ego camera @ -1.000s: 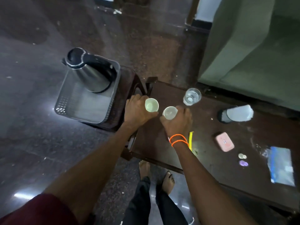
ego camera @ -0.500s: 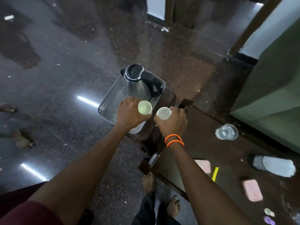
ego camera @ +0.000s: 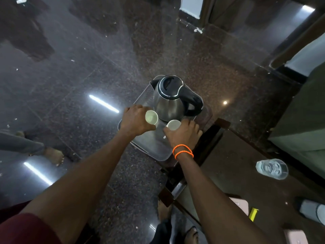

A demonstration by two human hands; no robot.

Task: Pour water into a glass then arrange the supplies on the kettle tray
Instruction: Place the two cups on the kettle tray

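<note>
At the bottom of the frame two bare feet (ego camera: 177, 224) are seen on the dark speckled floor (ego camera: 88, 71), with a maroon sleeve (ego camera: 26, 229) in the lower left corner; along the right edge a dark wooden table (ego camera: 246, 173) is occupied by a clear drinking glass (ego camera: 271, 169) holding water, a yellow object (ego camera: 253, 214) and pink items (too cropped to be identified). Both forearms are stretched up towards the centre; the right wrist is circled by two orange bands (ego camera: 182, 151). At the centre a small white cup (ego camera: 151, 117) is grasped by the left hand (ego camera: 135, 121), fingers curled round its side; a second white cup (ego camera: 173, 124) is clasped likewise by the right hand (ego camera: 182, 136); both cups are held upright over the grey kettle tray (ego camera: 154, 148), though whether they touch its surface cannot be told. Just beyond the cups a stainless-steel electric kettle (ego camera: 169, 101) with a black lid and handle is stood on the far end of the tray. At the left edge another person's foot (ego camera: 53, 155) is visible on the floor; light streaks are reflected nearby.
</note>
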